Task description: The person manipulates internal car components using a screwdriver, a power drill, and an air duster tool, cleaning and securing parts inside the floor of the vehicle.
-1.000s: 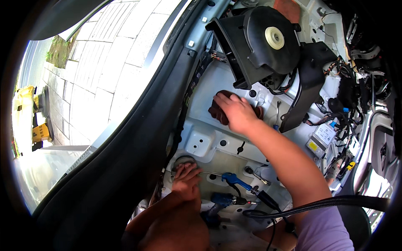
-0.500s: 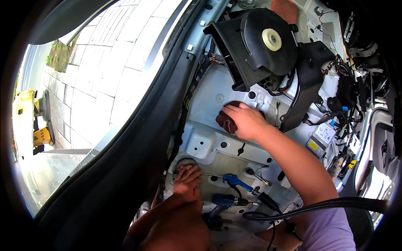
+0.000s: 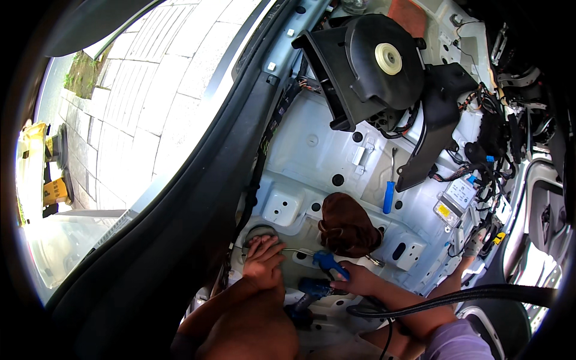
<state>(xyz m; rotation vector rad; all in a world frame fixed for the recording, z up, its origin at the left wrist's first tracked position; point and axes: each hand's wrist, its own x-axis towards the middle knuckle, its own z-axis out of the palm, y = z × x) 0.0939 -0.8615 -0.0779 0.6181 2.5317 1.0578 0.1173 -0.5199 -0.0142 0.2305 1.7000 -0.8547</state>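
My left hand rests with fingers out flat at a round recess in the bare metal car floor, at lower left. My right hand is closed on the handle of a blue air blow gun, whose long metal nozzle points toward my left hand. A cordless drill lies just below the gun. A crumpled brown cloth lies above the gun, and a blue-handled screwdriver lies to its upper right.
A black blower housing and bracket sit above. Wiring and a silver module line the right. A black door trim runs along the left, with pavement outside. A black hose crosses lower right.
My right hand has let go of the brown cloth, which now lies lower on the floor, and has moved down onto the blue blow gun. My left hand has stayed in place.
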